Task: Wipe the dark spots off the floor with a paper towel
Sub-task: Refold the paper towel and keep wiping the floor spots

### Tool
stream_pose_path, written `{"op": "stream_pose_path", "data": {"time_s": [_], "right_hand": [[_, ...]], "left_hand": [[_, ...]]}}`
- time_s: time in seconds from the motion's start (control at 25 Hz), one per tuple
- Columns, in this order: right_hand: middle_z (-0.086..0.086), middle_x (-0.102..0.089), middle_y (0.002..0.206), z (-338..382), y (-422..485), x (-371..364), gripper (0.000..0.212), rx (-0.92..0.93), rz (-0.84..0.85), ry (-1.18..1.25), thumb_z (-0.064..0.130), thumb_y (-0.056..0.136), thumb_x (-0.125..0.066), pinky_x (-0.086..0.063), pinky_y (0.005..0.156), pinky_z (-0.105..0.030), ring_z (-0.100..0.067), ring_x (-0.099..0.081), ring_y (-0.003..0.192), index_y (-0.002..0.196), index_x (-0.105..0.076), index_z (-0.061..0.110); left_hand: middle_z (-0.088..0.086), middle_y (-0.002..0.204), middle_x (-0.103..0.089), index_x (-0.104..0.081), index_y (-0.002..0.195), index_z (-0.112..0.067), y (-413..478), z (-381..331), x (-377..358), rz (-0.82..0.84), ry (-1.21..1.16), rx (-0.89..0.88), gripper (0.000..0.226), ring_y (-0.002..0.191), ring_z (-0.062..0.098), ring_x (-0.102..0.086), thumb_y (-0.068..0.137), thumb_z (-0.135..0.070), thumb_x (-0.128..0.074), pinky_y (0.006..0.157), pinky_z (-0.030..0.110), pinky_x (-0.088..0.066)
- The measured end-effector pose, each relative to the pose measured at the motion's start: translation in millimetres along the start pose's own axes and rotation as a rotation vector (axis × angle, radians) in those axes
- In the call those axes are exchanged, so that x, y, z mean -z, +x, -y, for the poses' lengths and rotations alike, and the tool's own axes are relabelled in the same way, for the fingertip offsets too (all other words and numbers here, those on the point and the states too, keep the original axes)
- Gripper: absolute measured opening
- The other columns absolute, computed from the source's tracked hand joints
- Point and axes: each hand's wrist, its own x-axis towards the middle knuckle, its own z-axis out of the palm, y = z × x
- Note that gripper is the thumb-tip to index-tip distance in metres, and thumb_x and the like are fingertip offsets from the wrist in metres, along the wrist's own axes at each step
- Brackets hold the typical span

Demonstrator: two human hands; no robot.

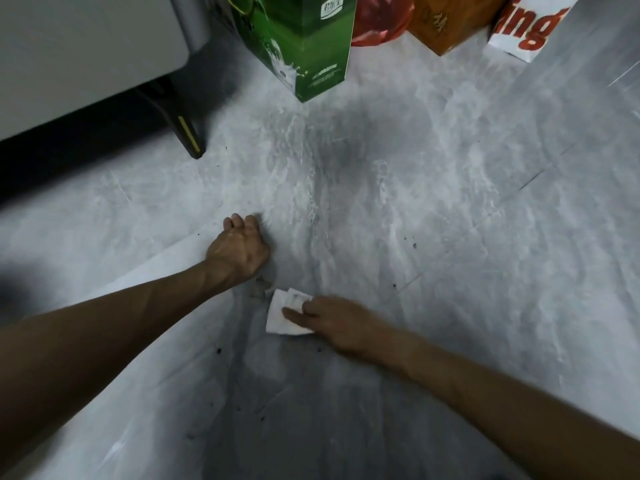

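Note:
A folded white paper towel [282, 315] lies flat on the grey marbled floor [415, 202], and my right hand [332, 322] presses on its right side with fingers on top. A smudged dark patch [259, 285] sits just left of the towel. My left hand [240, 247] rests as a fist on the floor, knuckles down, just beyond that patch, holding nothing that I can see. Small dark spots dot the floor: one at the right [414, 245], one nearer [394, 285], one at the lower left [219, 350].
A white cabinet or sofa on a dark leg [187, 133] stands at the far left. A green carton [304, 46], a red bag [381, 19], an orange box [446, 22] and a white bag with red letters [530, 26] line the far edge.

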Motion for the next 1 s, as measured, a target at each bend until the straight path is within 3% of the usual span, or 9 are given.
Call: {"op": "stream_pose_path", "data": {"time_s": [0.04,0.2,0.32,0.4,0.48,0.56,0.68,0.88,1.0], "right_hand": [[-0.016,-0.058,0.117,-24.7,6.1,19.7,0.051,0.059,0.006,-0.078,0.004,0.094,-0.049,-0.043,0.084,-0.036,-0.031,-0.055,0.1,0.143,-0.041,0.015],[-0.016,-0.051,0.129,-129.4,27.2,97.8,0.045,-0.116,-0.107,-0.273,0.005,0.096,-0.042,-0.03,0.094,-0.035,-0.033,-0.045,0.118,0.137,-0.05,0.022],[-0.01,-0.058,0.105,-179.6,12.3,143.2,0.025,-0.322,-0.248,-0.371,0.029,0.098,-0.043,-0.036,0.082,-0.038,-0.031,-0.052,0.098,0.11,-0.064,0.022],[-0.002,-0.053,0.086,-198.7,-13.2,156.8,0.027,-0.511,-0.438,-0.427,0.044,0.096,-0.045,-0.035,0.071,-0.036,-0.025,-0.05,0.081,0.084,-0.058,0.023],[-0.011,-0.055,0.094,-201.5,-41.3,143.7,0.016,-0.538,-0.437,-0.387,0.016,0.093,-0.052,-0.037,0.073,-0.04,-0.034,-0.051,0.087,0.105,-0.062,0.017],[-0.024,-0.057,0.107,-193.8,-63.4,109.8,0.04,-0.522,-0.41,-0.311,0.001,0.088,-0.054,-0.04,0.082,-0.038,-0.04,-0.054,0.097,0.128,-0.056,0.008],[-0.023,-0.058,0.11,-194.2,-63.1,85.0,0.035,-0.682,-0.517,-0.093,0.012,0.094,-0.055,-0.041,0.089,-0.032,-0.037,-0.054,0.104,0.129,-0.058,0.009],[-0.016,-0.054,0.13,-211.9,-58.7,92.0,0.032,-0.614,-0.541,-0.038,0.014,0.095,-0.055,-0.027,0.101,-0.022,-0.035,-0.044,0.117,0.126,-0.06,0.005],[-0.018,-0.058,0.129,-180.9,-61.6,71.9,0.032,-0.617,-0.608,0.019,0.008,0.095,-0.055,-0.027,0.102,-0.019,-0.035,-0.047,0.119,0.126,-0.058,-0.001]], "left_hand": [[0.03,0.111,-0.047,-0.043,0.113,0.01,0.6,0.8,-0.6,0.007,-0.031,0.016,0.029,0.102,0.04,-0.047,0.093,-0.013,-0.04,0.075,0.045,-0.043],[0.033,0.118,-0.044,-0.041,0.118,0.005,5.1,-4.0,-2.0,0.073,-0.038,0.075,0.036,0.11,0.044,-0.045,0.095,-0.023,-0.038,0.085,0.048,-0.045],[0.044,0.126,-0.038,-0.037,0.122,0.006,10.0,-4.3,-8.9,0.07,0.007,0.085,0.045,0.119,0.055,-0.04,0.095,-0.029,-0.035,0.09,0.052,-0.045],[0.05,0.136,-0.025,-0.033,0.127,0.005,11.6,-6.8,-12.5,0.095,-0.02,0.126,0.049,0.13,0.06,-0.027,0.095,-0.032,-0.033,0.099,0.056,-0.04],[0.051,0.138,-0.02,-0.032,0.128,0.004,12.4,-8.7,-13.3,0.089,-0.042,0.143,0.05,0.133,0.06,-0.021,0.095,-0.033,-0.031,0.103,0.059,-0.036],[0.052,0.136,-0.022,-0.032,0.128,0.003,13.9,-7.7,-14.1,0.069,-0.059,0.143,0.051,0.132,0.06,-0.023,0.094,-0.034,-0.03,0.103,0.06,-0.036],[0.045,0.131,-0.031,-0.035,0.123,-0.001,13.5,-4.3,-15.3,0.058,-0.061,0.133,0.056,0.124,0.055,-0.034,0.087,-0.043,-0.029,0.096,0.056,-0.043],[0.046,0.132,-0.029,-0.035,0.125,-0.002,11.0,-9.2,-17.0,0.037,-0.023,0.133,0.072,0.124,0.055,-0.034,0.076,-0.052,-0.018,0.096,0.056,-0.043],[0.047,0.133,-0.028,-0.037,0.125,-0.001,8.7,-14.4,-16.9,0.031,-0.007,0.158,0.073,0.124,0.057,-0.032,0.074,-0.051,-0.018,0.095,0.056,-0.042]]}}
